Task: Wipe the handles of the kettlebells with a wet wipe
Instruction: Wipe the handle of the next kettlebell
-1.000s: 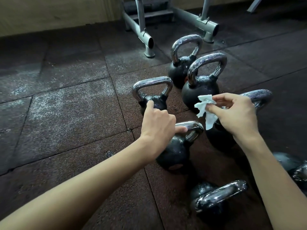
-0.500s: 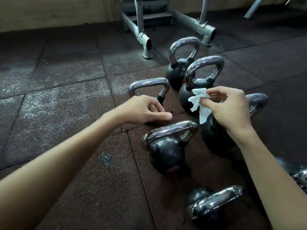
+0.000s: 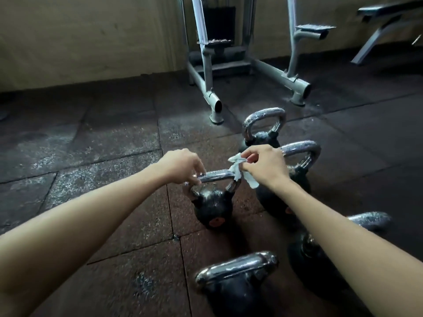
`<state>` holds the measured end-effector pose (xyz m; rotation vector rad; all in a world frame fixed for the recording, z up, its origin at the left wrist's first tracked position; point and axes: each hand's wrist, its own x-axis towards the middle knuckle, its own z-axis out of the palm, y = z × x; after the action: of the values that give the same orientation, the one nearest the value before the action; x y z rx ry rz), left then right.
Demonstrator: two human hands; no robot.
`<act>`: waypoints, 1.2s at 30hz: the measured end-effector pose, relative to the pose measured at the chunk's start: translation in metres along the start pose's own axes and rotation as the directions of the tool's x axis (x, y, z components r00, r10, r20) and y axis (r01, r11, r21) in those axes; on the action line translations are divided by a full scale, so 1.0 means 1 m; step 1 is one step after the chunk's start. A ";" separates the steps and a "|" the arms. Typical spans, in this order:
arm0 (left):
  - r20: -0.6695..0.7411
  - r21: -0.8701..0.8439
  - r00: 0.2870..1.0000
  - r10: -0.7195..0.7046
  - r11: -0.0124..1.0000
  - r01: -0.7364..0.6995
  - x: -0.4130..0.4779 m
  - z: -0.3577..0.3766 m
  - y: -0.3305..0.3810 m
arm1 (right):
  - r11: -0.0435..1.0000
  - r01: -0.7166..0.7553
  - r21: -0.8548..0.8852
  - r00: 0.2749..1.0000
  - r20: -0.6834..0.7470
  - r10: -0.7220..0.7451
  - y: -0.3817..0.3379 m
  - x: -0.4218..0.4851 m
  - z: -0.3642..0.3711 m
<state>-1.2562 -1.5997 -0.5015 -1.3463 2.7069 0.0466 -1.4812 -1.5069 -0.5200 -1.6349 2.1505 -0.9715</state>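
Note:
Several black kettlebells with chrome handles stand on the dark rubber floor. My left hand [image 3: 184, 164] grips the left end of the chrome handle [image 3: 217, 174] of the middle kettlebell [image 3: 211, 208]. My right hand [image 3: 264, 164] pinches a crumpled white wet wipe [image 3: 238, 171], which hangs against the right end of that same handle. Behind my right hand stand two more kettlebells [image 3: 299, 154] [image 3: 264, 124], partly hidden by it. Another kettlebell [image 3: 235, 282] sits close in front, and one [image 3: 320, 255] lies under my right forearm.
A grey metal gym machine frame [image 3: 212, 97] stands on the floor just beyond the kettlebells, against a yellowish wall. A bench [image 3: 386, 21] shows at the far right. Bare rubber floor tiles [image 3: 91, 170] stretch to the left.
My left hand went from the nearer kettlebell to gripping the middle kettlebell's handle. My right hand brought the wipe left onto that handle. The view tilted up.

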 end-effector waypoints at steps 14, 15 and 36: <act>0.061 -0.365 0.995 0.077 0.930 -0.049 0.038 0.026 -0.036 | 0.970 -0.149 -0.194 0.976 0.126 0.175 -0.028 0.024 0.047; 0.043 -0.361 0.995 0.090 0.930 -0.068 0.037 0.027 -0.038 | 0.967 -0.179 -0.183 0.975 0.102 0.200 -0.028 0.019 0.052; -0.055 -0.482 0.996 0.063 0.872 -0.082 0.025 0.039 -0.053 | 0.955 -0.286 -0.075 0.910 -0.332 0.247 -0.041 -0.010 0.108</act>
<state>-1.2253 -1.6487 -0.5416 -1.3548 2.8932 0.7649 -1.3847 -1.5407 -0.5752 -1.2480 2.6119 -1.0970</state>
